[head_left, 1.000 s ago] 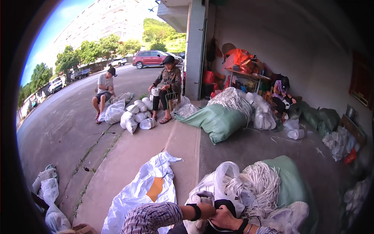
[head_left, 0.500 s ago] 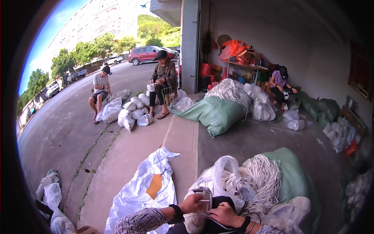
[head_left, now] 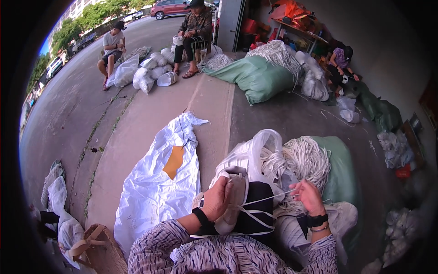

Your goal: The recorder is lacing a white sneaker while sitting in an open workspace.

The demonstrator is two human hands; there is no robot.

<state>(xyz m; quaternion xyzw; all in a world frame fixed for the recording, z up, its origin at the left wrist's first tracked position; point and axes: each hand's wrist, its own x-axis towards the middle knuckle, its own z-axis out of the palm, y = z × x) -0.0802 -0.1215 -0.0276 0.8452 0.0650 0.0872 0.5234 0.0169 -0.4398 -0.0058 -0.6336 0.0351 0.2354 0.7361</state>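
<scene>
While left hand point(head_left: 218, 198) grips shoe point(head_left: 232, 196), right hand point(head_left: 308, 196) pinches white cord point(head_left: 269, 198), cord pile point(head_left: 299, 160) & white sack point(head_left: 155, 192) nr.

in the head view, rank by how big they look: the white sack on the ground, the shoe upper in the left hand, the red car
1. white sack
2. shoe upper, in the left hand
3. red car

The car only looks smallest because it is far from the camera.
</scene>
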